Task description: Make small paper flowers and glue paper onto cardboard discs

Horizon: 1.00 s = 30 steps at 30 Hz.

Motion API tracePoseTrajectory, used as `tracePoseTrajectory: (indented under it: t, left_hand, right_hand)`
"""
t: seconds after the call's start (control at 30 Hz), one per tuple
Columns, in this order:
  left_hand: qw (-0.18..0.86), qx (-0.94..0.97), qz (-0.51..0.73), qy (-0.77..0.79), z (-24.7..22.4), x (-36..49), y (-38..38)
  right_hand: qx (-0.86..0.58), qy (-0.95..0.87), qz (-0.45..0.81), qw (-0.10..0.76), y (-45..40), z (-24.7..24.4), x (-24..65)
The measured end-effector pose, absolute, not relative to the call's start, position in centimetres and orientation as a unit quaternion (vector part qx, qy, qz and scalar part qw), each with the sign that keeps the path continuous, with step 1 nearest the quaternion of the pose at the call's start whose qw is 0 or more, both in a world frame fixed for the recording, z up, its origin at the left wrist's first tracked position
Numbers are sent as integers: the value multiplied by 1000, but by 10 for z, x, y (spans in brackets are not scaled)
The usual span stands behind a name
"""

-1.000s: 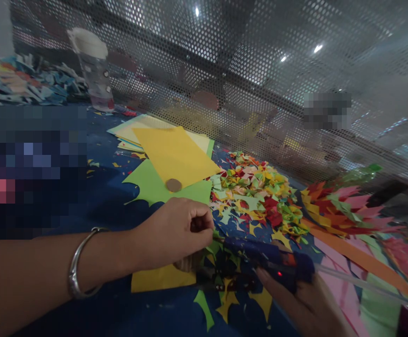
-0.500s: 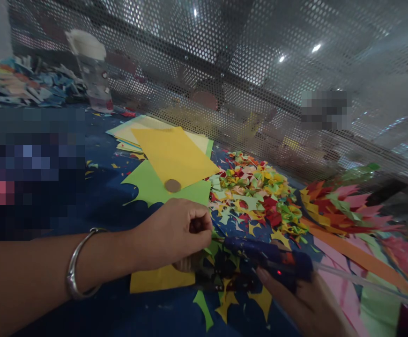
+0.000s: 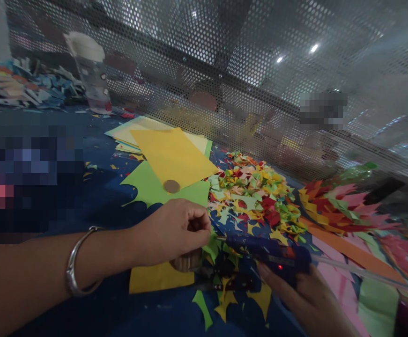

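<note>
My left hand (image 3: 179, 229) has its thumb and fingers pinched together; what they hold, if anything, is too small to make out. In my right hand (image 3: 302, 290) is a dark blue glue gun (image 3: 270, 250) with a lit red light, its nozzle pointing left near my left fingertips. A round brown ribbed object (image 3: 186, 261) stands partly hidden below my left hand, on a yellow paper piece (image 3: 154, 277). Beyond the hand lie a green sheet (image 3: 147, 187) with curved cut-outs, a large yellow sheet (image 3: 179, 157) and a brown disc (image 3: 172, 186).
Paper scraps (image 3: 253, 187) are heaped at centre right. Layered red and pink paper petals (image 3: 344, 206) and paper strips (image 3: 351, 248) lie at the right. A lidded cup (image 3: 93, 75) stands at the back left, before a perforated metal screen (image 3: 175, 61).
The glue gun's nozzle shows slightly farther from my left fingertips, and more of the brown ribbed object is visible. The view has shifted slightly.
</note>
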<state>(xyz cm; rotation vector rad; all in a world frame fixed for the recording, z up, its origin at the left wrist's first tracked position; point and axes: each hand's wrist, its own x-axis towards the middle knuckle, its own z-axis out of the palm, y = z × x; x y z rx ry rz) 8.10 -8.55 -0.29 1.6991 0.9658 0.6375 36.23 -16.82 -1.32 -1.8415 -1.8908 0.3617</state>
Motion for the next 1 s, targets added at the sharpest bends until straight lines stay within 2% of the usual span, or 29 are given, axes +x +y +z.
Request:
tracePoseTrajectory:
  t: [0.27,0.5,0.73,1.0]
  left_hand:
    - [638,587,277,414,-6,83,-83]
    - [722,457,312,415,1,85,-85]
    - [677,506,342,411,0,83,-87]
    - [638,553,374,385,-3,85,-90]
  right_hand:
    - [-668,-636,284,261,-161,6,348]
    - [-738,-537,319,255,-153,10,356]
    - [-749,-454,359,322,-146,4,370]
    - [-744,-431,370,351,-147,-4,374]
